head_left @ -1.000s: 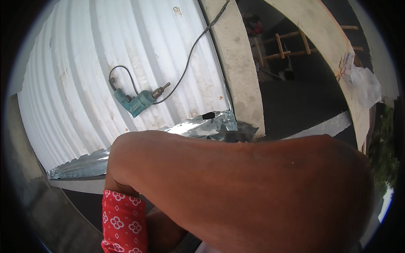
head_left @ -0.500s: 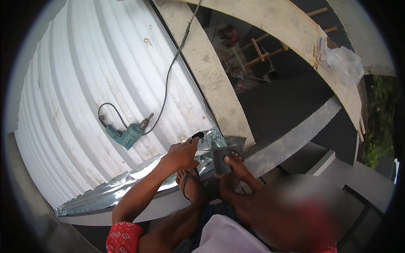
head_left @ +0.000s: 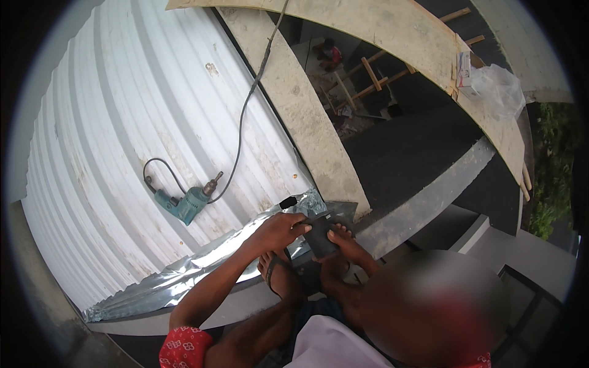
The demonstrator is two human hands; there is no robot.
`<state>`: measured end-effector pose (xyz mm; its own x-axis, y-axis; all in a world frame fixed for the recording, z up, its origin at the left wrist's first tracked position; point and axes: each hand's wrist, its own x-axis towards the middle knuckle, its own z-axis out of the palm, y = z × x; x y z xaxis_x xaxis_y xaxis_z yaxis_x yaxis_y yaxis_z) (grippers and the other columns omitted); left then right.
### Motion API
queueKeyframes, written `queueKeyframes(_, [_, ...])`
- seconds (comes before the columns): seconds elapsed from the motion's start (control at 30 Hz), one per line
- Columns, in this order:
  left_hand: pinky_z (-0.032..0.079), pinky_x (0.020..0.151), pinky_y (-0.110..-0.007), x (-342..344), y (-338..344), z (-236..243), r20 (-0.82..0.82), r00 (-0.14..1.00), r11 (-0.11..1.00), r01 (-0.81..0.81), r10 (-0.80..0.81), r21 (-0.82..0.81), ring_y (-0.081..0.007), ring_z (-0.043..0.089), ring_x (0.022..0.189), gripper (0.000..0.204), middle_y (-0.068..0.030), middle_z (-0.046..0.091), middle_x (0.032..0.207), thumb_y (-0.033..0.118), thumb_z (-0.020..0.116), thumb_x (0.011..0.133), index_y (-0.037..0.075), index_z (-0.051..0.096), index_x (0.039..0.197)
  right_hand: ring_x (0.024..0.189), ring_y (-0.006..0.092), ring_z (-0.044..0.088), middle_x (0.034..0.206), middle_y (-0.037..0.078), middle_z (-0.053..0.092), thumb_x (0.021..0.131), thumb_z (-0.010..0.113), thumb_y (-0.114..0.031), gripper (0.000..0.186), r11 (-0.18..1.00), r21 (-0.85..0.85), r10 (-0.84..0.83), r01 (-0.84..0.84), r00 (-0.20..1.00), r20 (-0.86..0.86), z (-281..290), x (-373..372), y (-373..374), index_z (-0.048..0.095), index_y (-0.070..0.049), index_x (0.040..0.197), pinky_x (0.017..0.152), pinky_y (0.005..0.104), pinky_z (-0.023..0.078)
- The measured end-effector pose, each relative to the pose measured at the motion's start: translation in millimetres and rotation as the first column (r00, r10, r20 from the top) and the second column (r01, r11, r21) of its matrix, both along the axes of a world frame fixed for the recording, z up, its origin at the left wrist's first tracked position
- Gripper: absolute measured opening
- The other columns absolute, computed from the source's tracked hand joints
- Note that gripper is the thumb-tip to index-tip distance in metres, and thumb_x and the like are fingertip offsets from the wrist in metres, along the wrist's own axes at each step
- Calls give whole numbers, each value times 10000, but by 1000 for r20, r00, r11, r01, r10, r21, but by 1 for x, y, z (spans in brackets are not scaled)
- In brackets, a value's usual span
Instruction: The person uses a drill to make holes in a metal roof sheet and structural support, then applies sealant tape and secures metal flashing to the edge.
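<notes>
Dark flat piece (head_left: 323, 240), one: just below centre of frame, between both hands' fingers. Left hand (head_left: 279, 231): fingers nearly closed, pinching its left edge. Right hand (head_left: 350, 245): fingers closed on its right edge. Teal drill (head_left: 189, 206): left of centre, on white corrugated sheet (head_left: 126, 165).

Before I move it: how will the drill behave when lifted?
The drill has a bulky body and metal chuck, so it may feel heavy for its size. The attached cord may tug. Lying sideways on the ribbed roof, it probably won't roll.
</notes>
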<state>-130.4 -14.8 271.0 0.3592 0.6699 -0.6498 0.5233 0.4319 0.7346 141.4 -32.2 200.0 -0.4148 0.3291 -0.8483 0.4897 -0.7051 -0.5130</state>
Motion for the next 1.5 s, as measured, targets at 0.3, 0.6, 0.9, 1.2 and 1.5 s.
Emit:
queueKeyframes(0.3, [515,851,-386,-8,-6,-8,-35,999,993,-32,28,-115,-273,683,950,477,-179,706,991,456,635,961,24,688,1158,1007,441,698,1422,252,423,1025,546,-420,775,919,-359,-313,165,858,-407,-3,9,1,126,-82,1581,888,496,598])
queueKeyframes(0.6, [528,801,-355,-12,-5,-12,75,976,960,-187,206,-206,-229,702,905,503,-177,715,916,432,693,913,-46,688,1069,991,362,717,1355,243,487,993,613,-422,733,920,-263,-363,290,882,-300,21,0,6,262,-5,1483,826,452,625])
queueKeyframes(0.9, [527,884,-352,2,5,14,182,964,965,-152,193,-215,-228,702,995,474,-157,740,997,359,802,843,-15,690,1111,879,274,718,1231,189,597,988,640,-380,630,893,-103,-450,438,869,-203,31,0,19,399,8,1422,726,387,625])
queueKeyframes(1.2, [519,891,-354,9,3,17,142,945,930,-247,293,-274,-202,688,955,497,-135,732,949,479,699,924,15,704,1102,990,225,678,1172,167,632,975,654,-368,583,826,214,-484,521,851,-205,36,-8,19,496,43,1357,738,340,618])
queueKeyframes(1.5, [448,754,-286,15,-2,-1,185,920,932,-312,345,-186,-99,519,762,467,-10,594,764,475,578,1012,34,719,1072,976,189,667,1077,165,668,956,665,-340,555,836,322,-436,443,895,-98,23,3,31,540,75,1302,719,303,579])
